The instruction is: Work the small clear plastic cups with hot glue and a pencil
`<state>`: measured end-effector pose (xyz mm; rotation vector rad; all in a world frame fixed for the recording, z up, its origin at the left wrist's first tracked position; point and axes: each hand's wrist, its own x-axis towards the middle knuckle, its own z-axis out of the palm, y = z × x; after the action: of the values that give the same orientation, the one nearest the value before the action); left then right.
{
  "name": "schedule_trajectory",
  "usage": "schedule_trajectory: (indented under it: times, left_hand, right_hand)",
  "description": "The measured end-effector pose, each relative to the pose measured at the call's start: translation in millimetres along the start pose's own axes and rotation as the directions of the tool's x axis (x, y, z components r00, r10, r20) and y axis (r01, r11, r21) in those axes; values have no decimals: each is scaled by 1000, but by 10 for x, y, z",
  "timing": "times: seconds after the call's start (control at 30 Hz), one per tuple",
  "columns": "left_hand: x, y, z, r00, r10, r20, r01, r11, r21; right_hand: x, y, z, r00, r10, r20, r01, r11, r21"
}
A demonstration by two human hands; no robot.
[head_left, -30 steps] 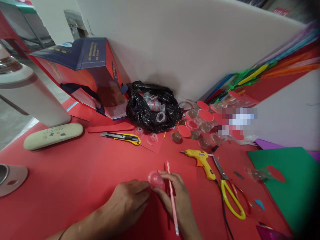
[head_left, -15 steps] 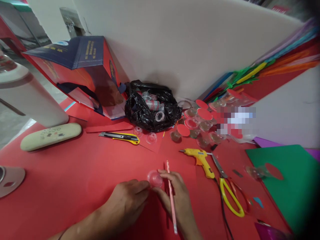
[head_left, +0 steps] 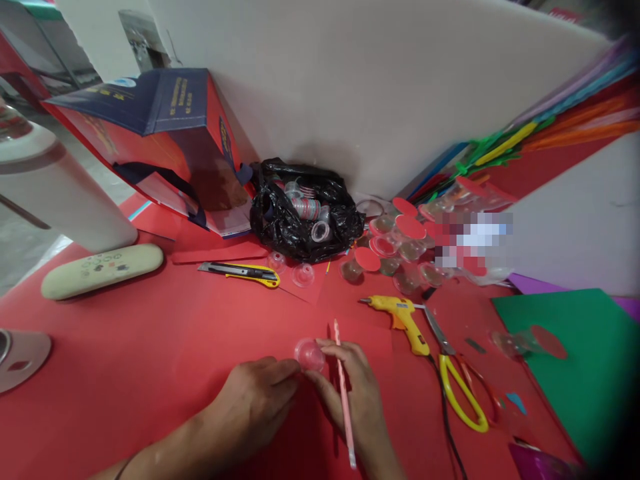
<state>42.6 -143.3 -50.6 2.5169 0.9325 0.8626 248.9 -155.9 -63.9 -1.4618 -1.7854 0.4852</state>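
Observation:
A small clear plastic cup (head_left: 310,355) sits between my two hands on red paper (head_left: 200,333). The fingers of my left hand (head_left: 263,395) are pinched together at the cup's left edge; what they hold, if anything, is hidden. My right hand (head_left: 350,383) curves round the cup's right side, with thumb and index finger on it. A pink pencil (head_left: 345,407) lies across my right hand, held among its fingers, its tip pointing away from me.
A yellow cutter (head_left: 250,274) and two small clear pieces lie ahead. A black bag (head_left: 305,233) of cups stands behind them. To the right are a yellow glue gun (head_left: 400,313), yellow-handled scissors (head_left: 463,400) and several red-topped cups (head_left: 410,228). A pencil case (head_left: 103,271) lies left.

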Motion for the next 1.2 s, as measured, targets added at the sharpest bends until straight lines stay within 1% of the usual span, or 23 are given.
schedule_trajectory:
  times: [0.07,0.27,0.4,0.47,0.53,0.67,0.73,0.9,1.03,1.13,1.2]
  left_hand:
    - [-4,-3,5,1000,-4,-13,4,1000,-12]
    - [21,9,-40,1000,-4,5,4,999,-35]
    - [19,7,-63,999,10,-49,-13,998,-63]
    - [8,1,-68,996,22,-81,-26,999,-47]
    - [0,-2,-67,996,46,-77,-47,999,-6]
    - [4,17,-31,996,87,18,-88,994,66]
    - [8,41,-3,995,87,58,-93,990,105]
    - [-1,110,40,994,30,102,-52,974,221]
    - [-14,149,26,988,-15,152,-26,965,261]
    - [-1,186,-6,974,-62,219,-2,960,279]
    - [33,232,-29,951,-108,291,13,950,311]
  right_hand:
    - [-2,-2,5,1000,7,-1,-7,1000,-5]
    - [-2,-1,8,1000,6,-9,-6,1000,-9]
    - [18,-6,-3,1000,-11,-16,11,1000,-1]
    - [31,-12,-11,1000,-22,-18,22,1000,12]
    - [41,-21,-20,1000,-25,-9,25,999,31]
    - [43,-28,-28,1000,-22,1,22,999,45]
    - [35,-21,-24,1000,-24,-9,24,999,42]
    - [12,-8,-19,1000,5,-1,-5,999,43]
    - [22,-39,-47,1000,30,-6,-29,999,41]
    - [27,-64,-75,999,41,-8,-40,997,66]
    - [9,-58,-81,999,50,1,-50,994,96]
